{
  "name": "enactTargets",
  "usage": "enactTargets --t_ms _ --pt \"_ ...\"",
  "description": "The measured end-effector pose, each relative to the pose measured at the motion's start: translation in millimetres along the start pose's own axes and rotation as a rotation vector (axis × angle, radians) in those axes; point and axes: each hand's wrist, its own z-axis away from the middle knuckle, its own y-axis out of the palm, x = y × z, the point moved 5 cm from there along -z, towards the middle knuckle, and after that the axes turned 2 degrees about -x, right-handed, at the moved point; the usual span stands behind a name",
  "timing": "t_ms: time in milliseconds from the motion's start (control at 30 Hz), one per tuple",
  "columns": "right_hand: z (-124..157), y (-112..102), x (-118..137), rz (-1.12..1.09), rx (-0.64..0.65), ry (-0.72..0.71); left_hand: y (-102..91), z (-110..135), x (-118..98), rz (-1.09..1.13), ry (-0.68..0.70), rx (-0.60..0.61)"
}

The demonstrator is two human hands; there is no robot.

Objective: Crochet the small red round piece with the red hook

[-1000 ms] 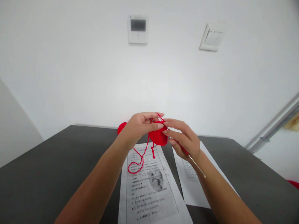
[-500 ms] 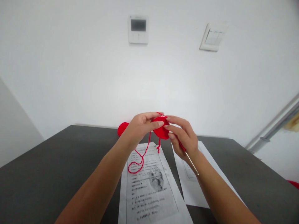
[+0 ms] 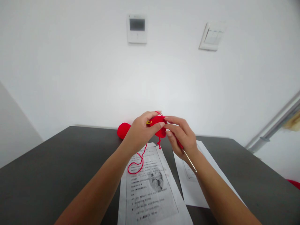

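Between my hands is a small round red crochet piece [image 3: 159, 131], held up above the table. My left hand [image 3: 146, 126] grips its left side, thumb across the front, with red yarn running over the raised index finger. A yellow stitch marker [image 3: 148, 122] shows at the piece's left edge. My right hand [image 3: 184, 136] is closed round a crochet hook [image 3: 189, 161], whose metal shaft points back toward the wrist; its fingertips also touch the piece's right edge. A short twisted yarn tail [image 3: 159, 143] hangs below. Behind my left wrist sits a red yarn ball [image 3: 123, 130].
A printed sheet [image 3: 150, 193] with a dark picture lies on the dark table [image 3: 77, 162] under my hands, a loose yarn loop [image 3: 135, 168] above it. Another sheet [image 3: 194, 193] is under my right forearm. The white wall [image 3: 98, 68] rises behind the table.
My left hand has turned slightly, so the yellow marker shows more clearly. The crochet piece and right hand have shifted a little left. The view has moved slightly.
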Motion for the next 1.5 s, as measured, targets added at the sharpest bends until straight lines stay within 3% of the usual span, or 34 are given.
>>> enactTargets --t_ms 333,1067,1500 --pt "-2.1 1.2 2.8 -0.007 0.059 -0.012 -2.2 1.3 -9.2 -0.209 0.073 -0.039" --pt "-3.8 -1.1 2.8 -0.079 0.191 -0.095 -16.3 -1.3 -10.6 -0.408 0.065 0.122" --pt "-3.9 4.0 6.6 -0.073 0.279 -0.129 -13.9 -0.7 -9.7 -0.434 0.115 0.118"
